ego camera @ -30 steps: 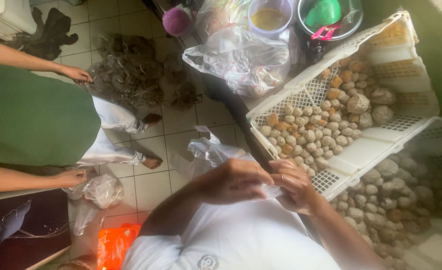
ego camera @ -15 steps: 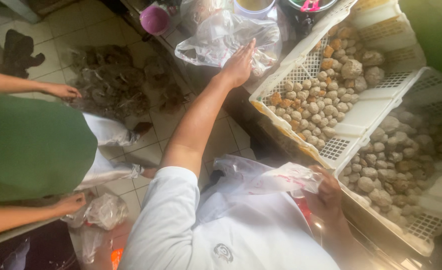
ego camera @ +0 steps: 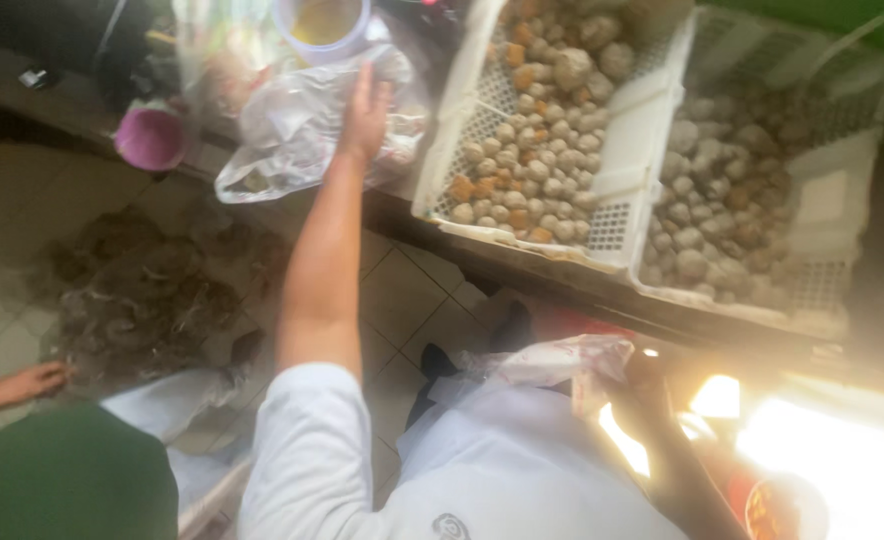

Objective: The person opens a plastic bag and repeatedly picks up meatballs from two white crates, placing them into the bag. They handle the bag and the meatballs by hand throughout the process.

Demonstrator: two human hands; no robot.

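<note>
Reaching left hand (ego camera: 365, 112) onto clear plastic bags (ego camera: 292, 125) — right hand (ego camera: 652, 385) holding bag (ego camera: 552, 362).

Soft motion blur throughout, dim shadowed upper left, blown-out warm glare at the lower right corner.

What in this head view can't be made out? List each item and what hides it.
- Right hand: glare and a crumpled clear plastic bag mask the fingers; grip unreadable.
- Left hand: flat on a heap of clear plastic bags; what lies beneath is hidden.
- White plastic cup of yellow liquid: cut off by the top edge.
- Lower right corner: washed out by bright light.
- Round pieces in the white perforated plastic crates: blurred, kind unclear.
</note>
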